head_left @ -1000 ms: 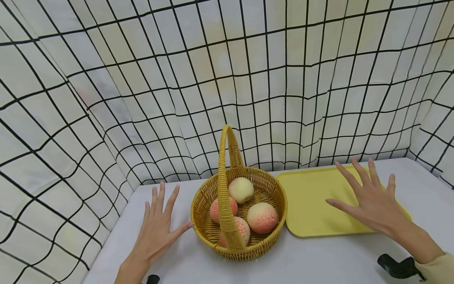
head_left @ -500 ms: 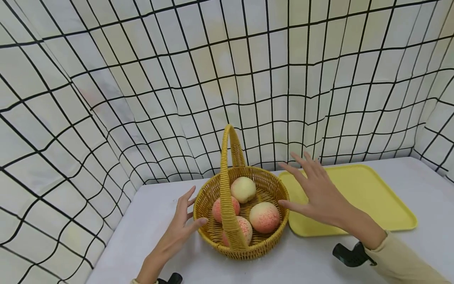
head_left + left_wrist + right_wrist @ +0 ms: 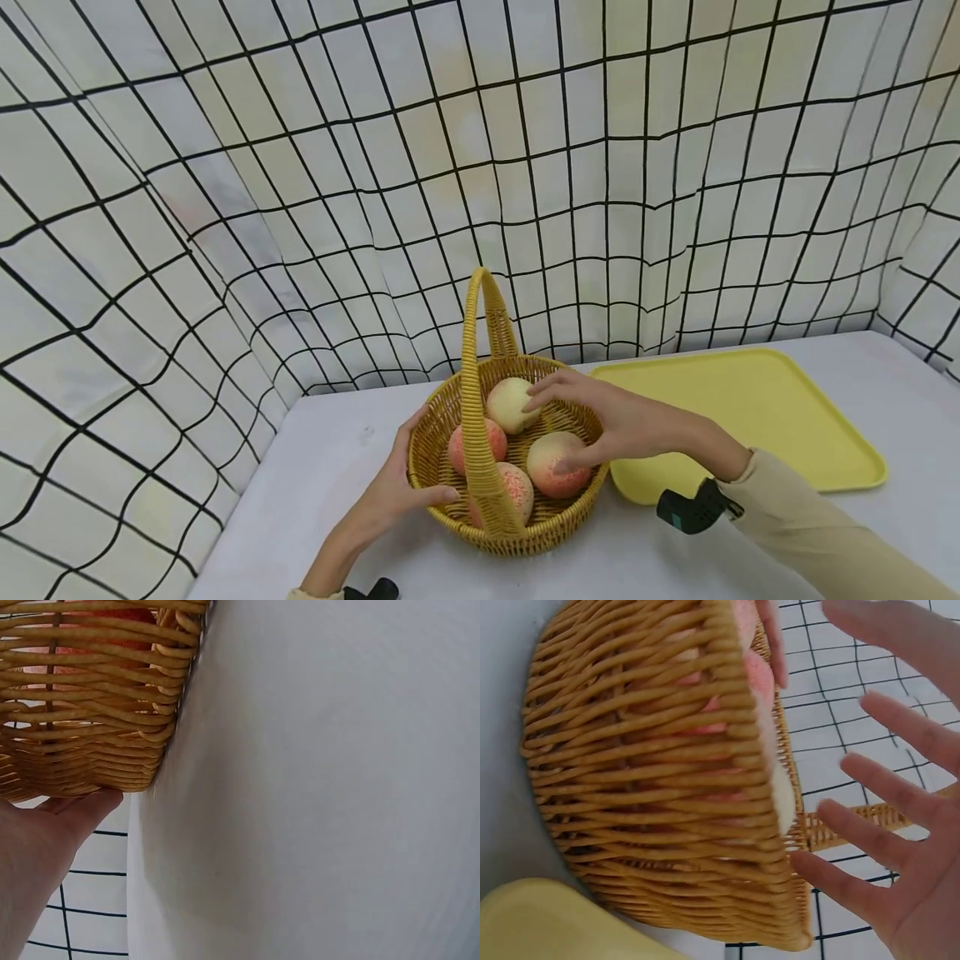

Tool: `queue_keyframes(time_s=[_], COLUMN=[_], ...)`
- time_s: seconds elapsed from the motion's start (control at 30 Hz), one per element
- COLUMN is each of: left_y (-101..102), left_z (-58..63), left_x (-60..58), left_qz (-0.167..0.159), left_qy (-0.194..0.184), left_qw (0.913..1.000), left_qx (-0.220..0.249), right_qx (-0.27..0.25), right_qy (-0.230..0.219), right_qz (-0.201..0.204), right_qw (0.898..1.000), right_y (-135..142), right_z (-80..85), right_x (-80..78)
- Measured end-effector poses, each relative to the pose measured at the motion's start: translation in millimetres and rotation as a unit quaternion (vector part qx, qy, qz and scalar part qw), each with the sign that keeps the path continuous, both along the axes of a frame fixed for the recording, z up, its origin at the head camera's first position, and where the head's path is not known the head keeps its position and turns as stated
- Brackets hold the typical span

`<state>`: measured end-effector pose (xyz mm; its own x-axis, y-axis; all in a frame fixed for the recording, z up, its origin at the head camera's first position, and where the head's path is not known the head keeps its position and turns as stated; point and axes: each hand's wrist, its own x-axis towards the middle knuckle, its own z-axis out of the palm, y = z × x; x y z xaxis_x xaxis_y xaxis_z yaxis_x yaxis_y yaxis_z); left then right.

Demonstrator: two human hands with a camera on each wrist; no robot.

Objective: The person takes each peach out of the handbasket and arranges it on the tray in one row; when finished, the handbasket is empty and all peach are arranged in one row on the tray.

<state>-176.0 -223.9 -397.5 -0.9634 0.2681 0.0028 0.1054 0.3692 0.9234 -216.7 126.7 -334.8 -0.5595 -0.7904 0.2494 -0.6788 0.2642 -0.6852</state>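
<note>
A round wicker basket (image 3: 517, 540) with a tall handle (image 3: 470, 367) stands on the table, and several peaches lie in it. My left hand (image 3: 390, 487) holds its left side, thumb over the rim and fingers along the outer wall; in the left wrist view the hand (image 3: 34, 847) touches the wicker. Over the basket's right side hovers my right hand (image 3: 630, 417), fingers spread, above a pink-and-cream peach (image 3: 547, 454) and near a pale peach (image 3: 507, 404). In the right wrist view this hand (image 3: 922, 817) holds nothing. Behind the handle sit two pinker peaches, partly hidden.
A yellow tray (image 3: 750, 417) lies right of the basket, close to its side. White cloth covers the table (image 3: 300, 450). Black-lined white grid curtains (image 3: 562, 192) rise behind and to both sides.
From beside the basket, my left hand has moved right and taken hold of its rim. My right hand has come left from above the tray to over the peaches.
</note>
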Motion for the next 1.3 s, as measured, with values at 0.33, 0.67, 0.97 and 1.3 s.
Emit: queue_keyframes(time_s=[0.33,0.67,0.97,1.3], left_y=[-1.3,-0.1,0.1,-0.6], left_z=[-3.3,-2.5,-2.7,-2.9], left_x=[-3.6,-4.0,-5.2,-3.7], left_qz=[-0.001,0.006,0.006,0.009], left_qy=[-0.007,-0.010,-0.015,-0.027], left_qw=[1.0000,0.9999,0.9999,0.9995], left_qx=[0.002,-0.008,0.002,0.017], right_qx=[0.065,0.122,0.106,-0.028], right_qy=[-0.029,-0.002,0.004,0.032], right_qz=[0.069,0.070,0.067,0.017], right_qw=[0.995,0.990,0.992,0.999], right_y=[-9.9,-19.8,-18.6,7.5], right_z=[-19.8,-23.4,-23.4,2.4], right_x=[-13.2,-16.9,-17.6,-13.4])
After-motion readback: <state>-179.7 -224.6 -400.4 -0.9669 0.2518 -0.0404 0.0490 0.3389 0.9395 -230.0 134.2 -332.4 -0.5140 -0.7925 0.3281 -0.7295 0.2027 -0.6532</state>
